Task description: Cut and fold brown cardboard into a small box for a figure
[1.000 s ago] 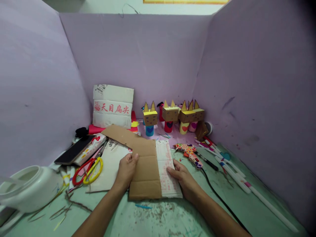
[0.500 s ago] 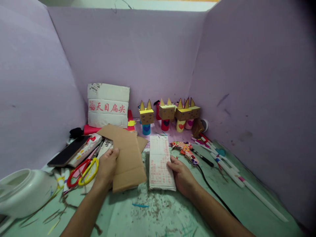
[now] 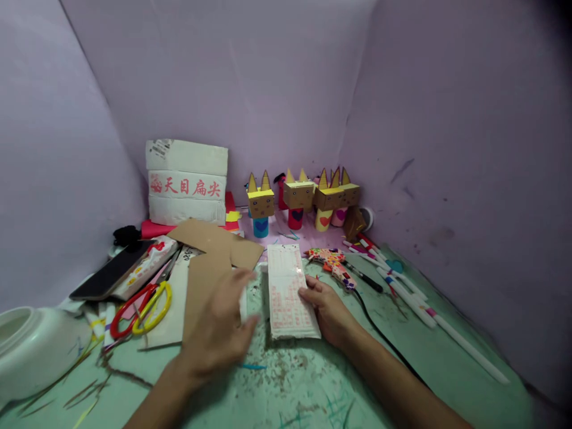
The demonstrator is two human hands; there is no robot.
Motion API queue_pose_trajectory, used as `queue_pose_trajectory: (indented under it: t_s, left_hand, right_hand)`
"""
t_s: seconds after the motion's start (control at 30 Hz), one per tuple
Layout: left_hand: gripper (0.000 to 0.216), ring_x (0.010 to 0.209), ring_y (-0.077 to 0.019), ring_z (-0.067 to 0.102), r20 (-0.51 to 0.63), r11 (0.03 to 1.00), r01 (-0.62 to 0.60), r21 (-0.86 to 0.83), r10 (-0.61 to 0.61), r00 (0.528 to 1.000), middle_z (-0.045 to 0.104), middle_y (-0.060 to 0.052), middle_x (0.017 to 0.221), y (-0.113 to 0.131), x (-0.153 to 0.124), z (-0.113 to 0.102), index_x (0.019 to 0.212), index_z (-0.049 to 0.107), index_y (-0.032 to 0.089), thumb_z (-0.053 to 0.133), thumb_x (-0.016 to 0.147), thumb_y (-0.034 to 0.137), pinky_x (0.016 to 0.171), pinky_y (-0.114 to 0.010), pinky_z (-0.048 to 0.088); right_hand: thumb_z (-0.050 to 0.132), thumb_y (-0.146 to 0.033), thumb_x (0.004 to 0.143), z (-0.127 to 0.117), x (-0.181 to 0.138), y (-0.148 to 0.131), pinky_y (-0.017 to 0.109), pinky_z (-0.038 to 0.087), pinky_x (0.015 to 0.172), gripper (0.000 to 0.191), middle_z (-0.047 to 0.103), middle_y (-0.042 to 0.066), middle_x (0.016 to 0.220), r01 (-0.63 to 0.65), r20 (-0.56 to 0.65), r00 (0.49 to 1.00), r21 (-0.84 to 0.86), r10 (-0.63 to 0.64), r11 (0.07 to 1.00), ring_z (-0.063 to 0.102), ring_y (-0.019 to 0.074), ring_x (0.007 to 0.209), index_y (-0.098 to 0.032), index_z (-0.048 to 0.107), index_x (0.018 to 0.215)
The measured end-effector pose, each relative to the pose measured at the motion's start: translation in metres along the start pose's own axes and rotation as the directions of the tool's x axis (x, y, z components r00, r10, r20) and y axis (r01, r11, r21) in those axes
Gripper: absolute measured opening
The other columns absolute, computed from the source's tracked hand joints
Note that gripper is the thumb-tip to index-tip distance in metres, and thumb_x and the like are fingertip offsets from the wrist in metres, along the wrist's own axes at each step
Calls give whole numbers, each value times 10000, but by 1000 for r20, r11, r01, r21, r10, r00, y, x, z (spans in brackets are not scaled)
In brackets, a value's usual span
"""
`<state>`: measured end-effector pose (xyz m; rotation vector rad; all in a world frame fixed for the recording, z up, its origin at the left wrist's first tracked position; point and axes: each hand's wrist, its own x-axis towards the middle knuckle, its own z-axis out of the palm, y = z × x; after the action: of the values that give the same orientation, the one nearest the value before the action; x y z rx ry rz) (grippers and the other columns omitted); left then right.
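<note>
My right hand (image 3: 328, 313) rests on the right edge of a white strip of card printed with red marks (image 3: 288, 292), fingers curled against it and pinning it to the green table. Blurred by motion, my left hand (image 3: 221, 330) hovers open just left of that strip, fingers spread, holding nothing. A brown cardboard piece (image 3: 208, 277) lies flat under and behind my left hand, on top of white paper.
Red and yellow scissors (image 3: 140, 307), a black phone (image 3: 109, 271) and a white tub (image 3: 36, 345) sit at the left. A printed white box (image 3: 187, 182) and several cardboard cat figures (image 3: 299, 199) stand at the back. A glue gun (image 3: 333, 265) and markers (image 3: 402, 292) lie on the right.
My left hand slid the brown cardboard off the white strip to the left, let it go, and has moved back toward the strip. The right hand stayed on the strip.
</note>
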<state>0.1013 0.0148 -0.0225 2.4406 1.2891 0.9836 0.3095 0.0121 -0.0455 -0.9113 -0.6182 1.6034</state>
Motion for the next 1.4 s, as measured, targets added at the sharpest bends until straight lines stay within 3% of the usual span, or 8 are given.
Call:
queue_pose_trajectory:
  t_s: [0.17,0.43,0.57,0.7,0.8,0.9,1.07,1.4]
  left_hand:
    - [502,1055,-263,525,66,964,156,-214,-145,987,500,-169,1196,34,-11,29,1237,410,156,436,736,141,842,-448,469]
    - [631,360,-87,422,524,386,687,-616,-450,723,556,14,539,33,0,40,1142,441,77,601,640,425,339,-200,315]
    - [725,290,-78,378,561,285,737,-612,-501,659,533,24,426,33,-4,46,1186,451,39,636,613,444,307,-187,265]
    - [855,289,-120,408,637,310,774,-552,-443,631,508,44,424,37,-10,47,1339,308,30,578,654,462,297,-221,313]
    - [757,478,-192,566,415,682,619,-390,-470,779,598,-34,618,43,-20,42,1385,266,80,518,737,380,423,-304,461]
    - [519,931,-287,593,81,991,111,-75,-105,991,594,-155,1061,46,-30,38,1224,485,170,527,711,230,724,-424,513]
    - [348,924,-290,565,30,879,-389,275,396,918,637,-149,981,39,-41,56,1021,578,106,414,715,81,816,-453,462]
    - [335,819,-245,560,51,802,-446,398,466,883,673,-137,893,32,-35,65,953,608,75,324,777,55,747,-333,451]
  right_hand:
    - [704,-152,503,-1,1,0,384,511,779,367,734,48,836,89,-49,995,-12,-89,996,672,264,848,-164,630,861]
    - [676,-351,650,-3,-6,1,469,448,895,509,639,136,1126,188,-2,981,-270,-196,944,589,300,1043,-164,547,1106]
    - [676,-272,671,-17,-39,4,537,337,993,651,461,152,1342,485,263,809,-803,-525,345,433,319,1210,-195,440,1273]
    - [535,-84,737,-26,-61,11,541,423,884,361,639,128,1063,609,670,610,-738,-422,-290,562,282,974,-169,585,1084]
    - [403,-2,767,-27,-60,14,408,508,798,337,670,112,924,627,736,514,-673,-441,-393,581,219,859,-134,597,1009]
    - [372,2,785,-28,-56,16,327,533,723,333,662,124,888,656,755,486,-648,-441,-388,579,204,838,-109,591,1010]
    - [367,4,791,-30,-55,19,329,534,683,314,642,133,827,653,750,512,-656,-418,-378,578,210,784,-77,587,1000]
    - [421,-43,606,-30,-49,18,360,536,640,441,685,133,863,616,760,601,-638,-247,-461,587,246,712,-92,587,1011]
